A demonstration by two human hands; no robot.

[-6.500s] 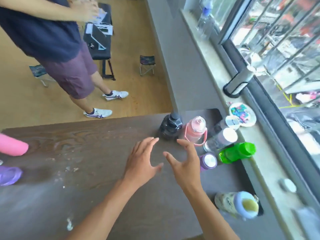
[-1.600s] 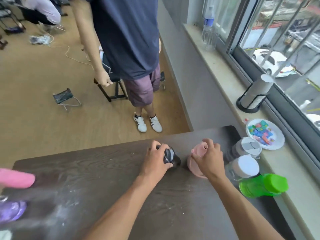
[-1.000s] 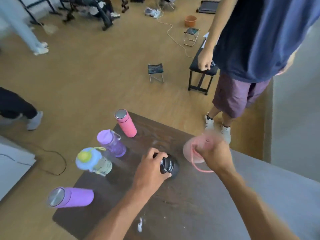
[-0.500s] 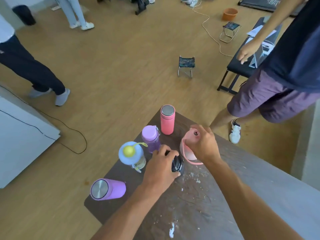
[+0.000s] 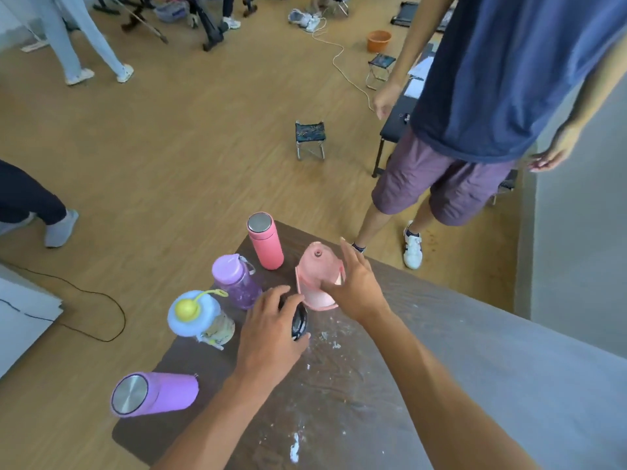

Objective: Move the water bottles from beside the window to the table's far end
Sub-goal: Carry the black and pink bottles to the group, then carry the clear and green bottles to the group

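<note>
At the far end of the dark table [image 5: 390, 395] a pale pink bottle [image 5: 317, 278] with a loop handle stands upright. My right hand [image 5: 356, 288] is beside it, fingers spread, only the thumb side near its wall. My left hand [image 5: 271, 337] wraps a black bottle [image 5: 300, 322], mostly hidden under the palm. Around them stand a coral flask [image 5: 264, 242], a purple bottle [image 5: 235, 281], a blue-lidded bottle with a yellow knob [image 5: 200, 320] and a purple steel-capped tumbler [image 5: 152, 395].
A person in a navy shirt and purple shorts [image 5: 451, 178] stands just past the table's end. A small folding stool [image 5: 309, 139] and a black bench [image 5: 393, 120] are on the wooden floor. A black cable [image 5: 101, 300] lies at the left.
Both bottles were carried from the window side to the far end of the table. My right hand has let go of the pink bottle's top and spread its fingers; my left hand still covers the black bottle.
</note>
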